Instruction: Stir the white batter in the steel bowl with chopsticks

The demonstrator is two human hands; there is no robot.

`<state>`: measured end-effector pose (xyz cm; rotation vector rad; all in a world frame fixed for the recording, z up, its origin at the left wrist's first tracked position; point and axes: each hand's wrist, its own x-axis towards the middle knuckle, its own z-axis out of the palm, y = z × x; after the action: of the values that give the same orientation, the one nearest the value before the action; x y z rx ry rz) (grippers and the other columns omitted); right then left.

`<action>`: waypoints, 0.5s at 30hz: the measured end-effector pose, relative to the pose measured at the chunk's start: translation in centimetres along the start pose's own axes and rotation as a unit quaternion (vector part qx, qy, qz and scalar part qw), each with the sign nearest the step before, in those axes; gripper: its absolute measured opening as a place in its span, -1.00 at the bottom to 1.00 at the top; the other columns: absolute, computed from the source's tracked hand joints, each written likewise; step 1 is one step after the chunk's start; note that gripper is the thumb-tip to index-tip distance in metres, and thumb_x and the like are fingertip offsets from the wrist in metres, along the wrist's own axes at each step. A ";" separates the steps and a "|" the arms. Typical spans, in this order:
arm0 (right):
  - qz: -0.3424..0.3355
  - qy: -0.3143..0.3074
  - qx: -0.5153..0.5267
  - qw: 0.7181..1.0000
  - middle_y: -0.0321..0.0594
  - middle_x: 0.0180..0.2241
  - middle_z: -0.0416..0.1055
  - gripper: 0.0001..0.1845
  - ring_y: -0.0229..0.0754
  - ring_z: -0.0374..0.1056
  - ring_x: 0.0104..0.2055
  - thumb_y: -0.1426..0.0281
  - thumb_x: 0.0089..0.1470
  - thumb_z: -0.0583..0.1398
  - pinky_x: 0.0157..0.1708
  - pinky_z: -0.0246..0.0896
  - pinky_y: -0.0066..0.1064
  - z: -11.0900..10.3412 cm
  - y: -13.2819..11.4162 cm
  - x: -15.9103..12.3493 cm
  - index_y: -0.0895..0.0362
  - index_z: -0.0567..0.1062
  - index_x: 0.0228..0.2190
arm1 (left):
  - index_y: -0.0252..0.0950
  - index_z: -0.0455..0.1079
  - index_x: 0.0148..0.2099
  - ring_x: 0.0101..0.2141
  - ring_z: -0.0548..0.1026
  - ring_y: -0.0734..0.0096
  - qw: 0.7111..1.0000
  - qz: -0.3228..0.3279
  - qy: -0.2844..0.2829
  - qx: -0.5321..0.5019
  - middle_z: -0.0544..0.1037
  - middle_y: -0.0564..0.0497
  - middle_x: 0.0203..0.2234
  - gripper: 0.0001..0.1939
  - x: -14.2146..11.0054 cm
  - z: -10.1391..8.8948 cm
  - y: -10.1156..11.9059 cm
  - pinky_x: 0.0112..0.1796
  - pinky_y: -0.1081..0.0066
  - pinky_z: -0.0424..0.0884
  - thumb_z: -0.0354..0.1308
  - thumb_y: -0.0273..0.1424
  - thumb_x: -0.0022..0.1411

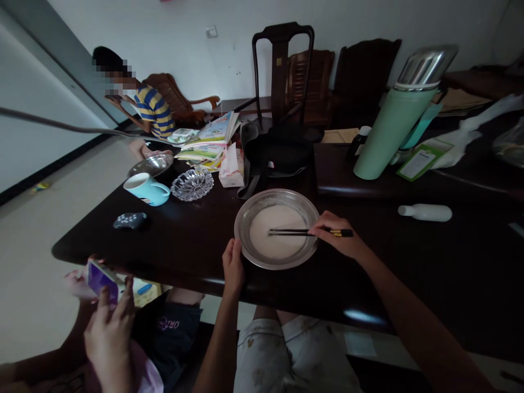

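Note:
A shallow metal basin with pale batter in it sits near the front edge of the dark table. My left hand grips the basin's near left rim, fingers curled over it. My right hand is closed on a pair of dark chopsticks, which lie level with their tips in the batter.
A blue mug, a glass dish, a metal plate, books, a tissue pack, a black bag, a green thermos and a white bottle stand on the table. A person at lower left holds a phone. A child sits beyond the table.

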<state>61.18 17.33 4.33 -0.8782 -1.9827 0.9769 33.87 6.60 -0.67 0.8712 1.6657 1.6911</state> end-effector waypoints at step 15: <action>0.036 0.087 0.033 0.995 -0.24 -0.52 0.30 -0.55 -0.23 0.28 -0.46 0.11 0.20 0.11 -0.53 0.20 -0.39 -0.4 0.3 -0.1 0.09 0.54 -0.57 | -0.27 0.17 -0.51 -0.53 0.09 0.53 1.000 -0.003 0.000 -0.009 0.13 0.15 -0.59 -0.56 0.0 0.0 0.0 -0.49 0.51 0.12 0.15 -0.04 0.16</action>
<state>61.61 17.49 4.20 -0.9694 -1.7733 0.9680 33.90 6.59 -0.66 0.8566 1.6489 1.6999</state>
